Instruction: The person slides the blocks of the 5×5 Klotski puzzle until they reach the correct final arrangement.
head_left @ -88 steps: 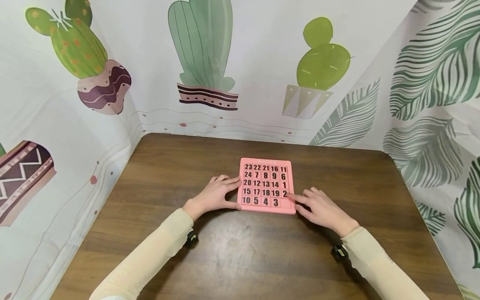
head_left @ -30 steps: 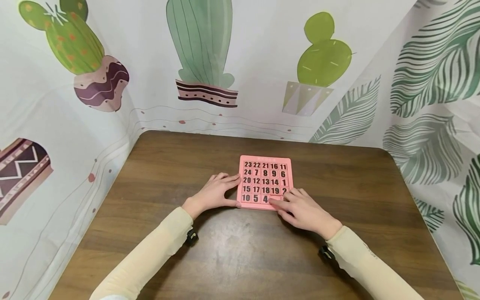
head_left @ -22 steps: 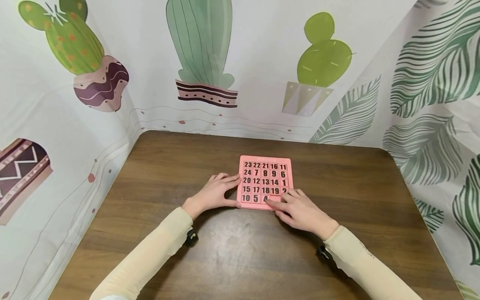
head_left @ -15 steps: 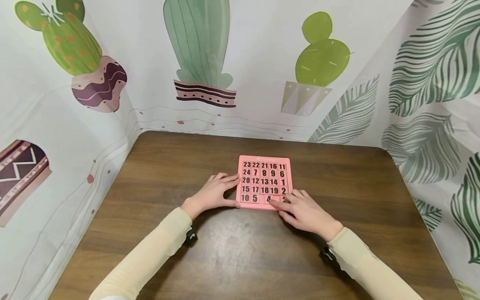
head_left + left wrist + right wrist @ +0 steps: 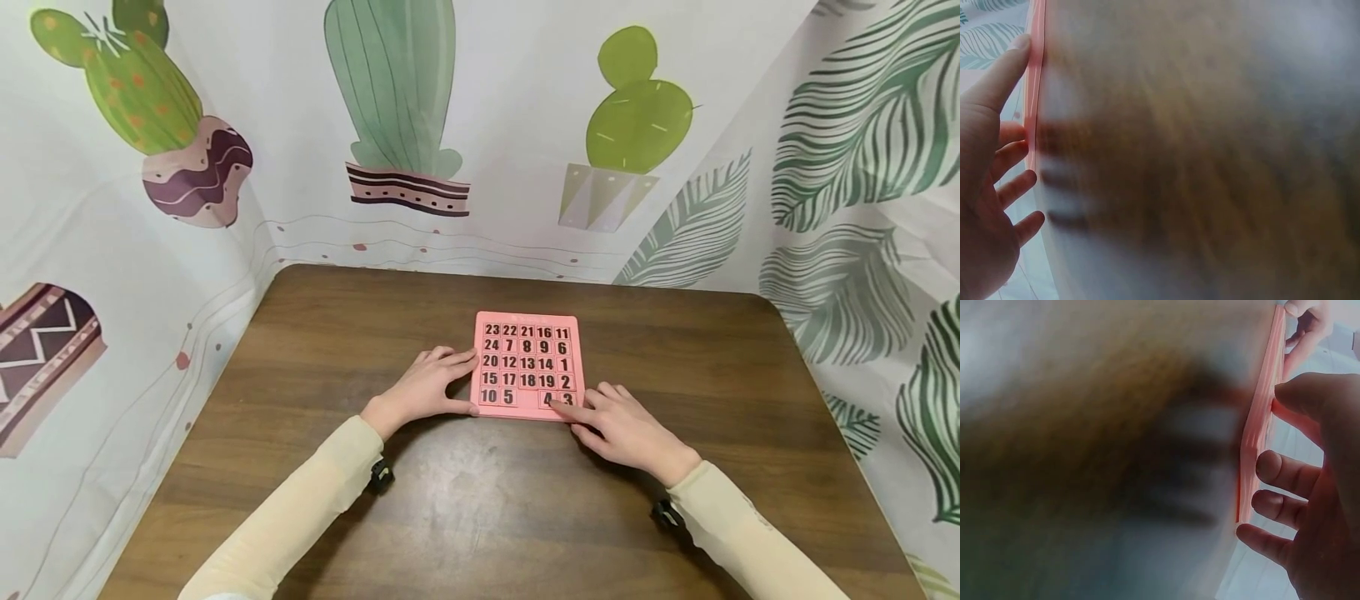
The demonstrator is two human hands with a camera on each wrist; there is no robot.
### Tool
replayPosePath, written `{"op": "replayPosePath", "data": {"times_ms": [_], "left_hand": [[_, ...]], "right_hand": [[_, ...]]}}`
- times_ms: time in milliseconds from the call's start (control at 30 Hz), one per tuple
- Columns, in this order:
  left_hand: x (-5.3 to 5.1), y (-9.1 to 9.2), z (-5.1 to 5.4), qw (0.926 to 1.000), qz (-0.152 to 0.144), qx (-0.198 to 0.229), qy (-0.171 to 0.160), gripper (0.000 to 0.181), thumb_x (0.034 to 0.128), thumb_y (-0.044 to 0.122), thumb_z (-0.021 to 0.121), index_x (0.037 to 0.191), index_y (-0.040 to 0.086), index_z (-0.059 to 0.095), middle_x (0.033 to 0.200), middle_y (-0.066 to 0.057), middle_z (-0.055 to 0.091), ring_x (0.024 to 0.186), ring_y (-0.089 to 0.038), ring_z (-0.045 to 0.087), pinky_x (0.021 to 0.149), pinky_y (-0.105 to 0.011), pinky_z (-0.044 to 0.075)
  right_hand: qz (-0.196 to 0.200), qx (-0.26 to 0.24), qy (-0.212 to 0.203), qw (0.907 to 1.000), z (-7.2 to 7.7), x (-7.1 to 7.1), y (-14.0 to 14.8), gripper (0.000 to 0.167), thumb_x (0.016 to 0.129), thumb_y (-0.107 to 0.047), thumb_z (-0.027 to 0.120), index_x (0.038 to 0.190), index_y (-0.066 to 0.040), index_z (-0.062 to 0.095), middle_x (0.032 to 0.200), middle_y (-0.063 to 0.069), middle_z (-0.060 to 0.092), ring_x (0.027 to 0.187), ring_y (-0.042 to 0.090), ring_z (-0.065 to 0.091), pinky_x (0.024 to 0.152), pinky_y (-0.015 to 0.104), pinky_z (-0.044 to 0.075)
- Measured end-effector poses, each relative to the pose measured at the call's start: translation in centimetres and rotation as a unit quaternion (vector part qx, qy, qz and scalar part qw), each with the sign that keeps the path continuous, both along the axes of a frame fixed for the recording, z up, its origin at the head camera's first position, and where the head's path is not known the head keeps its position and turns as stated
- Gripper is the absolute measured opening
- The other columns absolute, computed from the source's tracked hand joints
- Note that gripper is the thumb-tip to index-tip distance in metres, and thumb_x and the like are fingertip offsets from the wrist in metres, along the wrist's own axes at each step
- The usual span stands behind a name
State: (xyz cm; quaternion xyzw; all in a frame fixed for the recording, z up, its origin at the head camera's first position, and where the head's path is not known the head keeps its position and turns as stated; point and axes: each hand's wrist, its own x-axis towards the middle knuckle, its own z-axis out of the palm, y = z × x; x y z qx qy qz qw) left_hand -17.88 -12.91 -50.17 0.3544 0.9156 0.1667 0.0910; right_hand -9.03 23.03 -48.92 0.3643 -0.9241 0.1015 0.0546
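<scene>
While the left hand (image 5: 423, 387) braces the left edge of the pink number board (image 5: 528, 319), fingers and thumb spread along it rather than clasped round it, I have the right hand (image 5: 633, 429) over the board's lower right corner, index fingertip on tile 4 (image 5: 546, 397), other fingers loosely bent and gripping nothing. The board lies flat on the wooden table (image 5: 442, 533), near the centre of the head view. Its bottom row reads 10, 5, a vacant cell (image 5: 528, 400), 4 and 3. I take the step in hand to be settling tile 4 beside tile 3 (image 5: 567, 398), apparently almost finished. As I judge it, the next move calls for lifting this fingertip onto a tile bordering the gap, perhaps tile 18 (image 5: 528, 380) just above or tile 5 (image 5: 508, 397) just left.
</scene>
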Motion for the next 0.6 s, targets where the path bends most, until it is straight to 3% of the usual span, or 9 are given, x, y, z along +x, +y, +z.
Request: {"op": "replayPosePath", "data": {"times_ms": [267, 600], "left_hand": [[0.0, 0.0, -0.2, 1.0000, -0.001, 0.007, 0.004, 0.095, 0.0849, 0.065, 0.076, 0.160, 0.018, 0.043, 0.167, 0.000, 0.037, 0.145, -0.031, 0.038, 0.114, -0.057, 0.030], [0.2, 0.1, 0.3, 1.0000, 0.002, -0.001, -0.002, 0.093, 0.0860, 0.064, 0.076, 0.160, 0.018, 0.043, 0.167, 0.000, 0.037, 0.147, -0.031, 0.037, 0.116, -0.061, 0.028]], "right_hand": [[0.021, -0.009, 0.032, 0.9992, -0.1, -0.5, -0.9, 0.038, 0.096, -0.025, 0.071, 0.134, -0.021, 0.073, 0.092, -0.003, 0.062, 0.085, 0.021, 0.047, 0.078, 0.038, 0.039], [0.050, 0.005, 0.025, 0.9984, 0.5, -1.3, -4.1, 0.036, 0.098, -0.026, 0.068, 0.133, -0.022, 0.073, 0.093, 0.000, 0.062, 0.092, 0.024, 0.051, 0.084, 0.043, 0.042]]}}
